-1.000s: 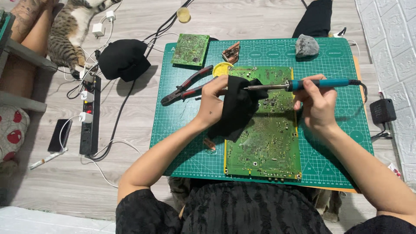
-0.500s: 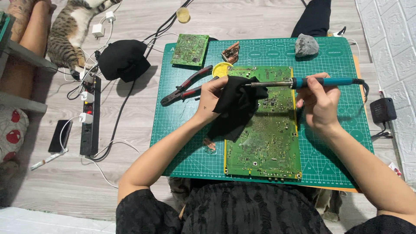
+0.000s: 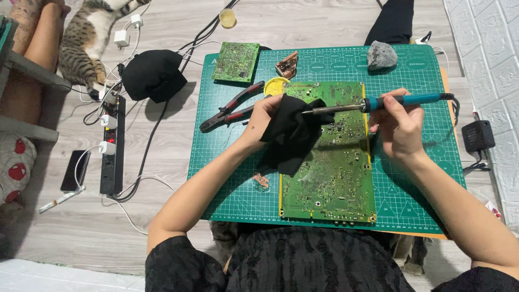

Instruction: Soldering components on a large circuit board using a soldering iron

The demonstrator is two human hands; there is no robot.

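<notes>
Lying crosswise, soldering iron (image 3: 373, 104) tip points left into black cloth (image 3: 292, 135)

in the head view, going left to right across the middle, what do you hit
black smartphone → black power strip → red-handled pliers → left hand holding black cloth → large green circuit board → right hand gripping blue-handled soldering iron → black power adapter

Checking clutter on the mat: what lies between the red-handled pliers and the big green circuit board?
In the head view, the left hand holding a black cloth.
</notes>
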